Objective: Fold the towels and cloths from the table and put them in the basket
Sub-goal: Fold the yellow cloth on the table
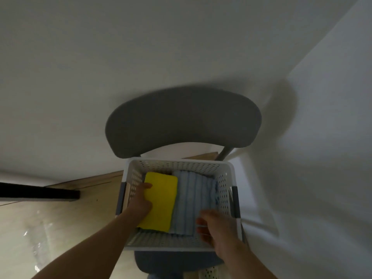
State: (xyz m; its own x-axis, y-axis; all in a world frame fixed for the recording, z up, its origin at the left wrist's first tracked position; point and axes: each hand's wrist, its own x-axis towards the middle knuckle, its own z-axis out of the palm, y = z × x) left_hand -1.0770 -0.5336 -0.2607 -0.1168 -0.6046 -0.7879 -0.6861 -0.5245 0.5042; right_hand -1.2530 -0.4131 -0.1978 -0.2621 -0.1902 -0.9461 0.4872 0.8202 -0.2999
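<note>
Settling the folded yellow cloth (161, 200) into the basket (177, 163), the left hand (141, 202) grips it along its left edge, thumb lying on top, with the cloth flat against the basket's left wall. Just beside it, touching along one long edge, a folded pale blue towel (193, 198) fills the right half up to the right wall. The right hand (213, 228) is at the basket's near right corner, over the towel's near end. It is blurred, so whether its curled fingers pinch the towel or only rest on it cannot be told. The basket stands on the seat of a grey chair (181, 121). By my reading, two pieces are folded and in place, and this step is nearly finished, with only letting go left. The table is out of view, so how many pieces remain cannot be judged.
</note>
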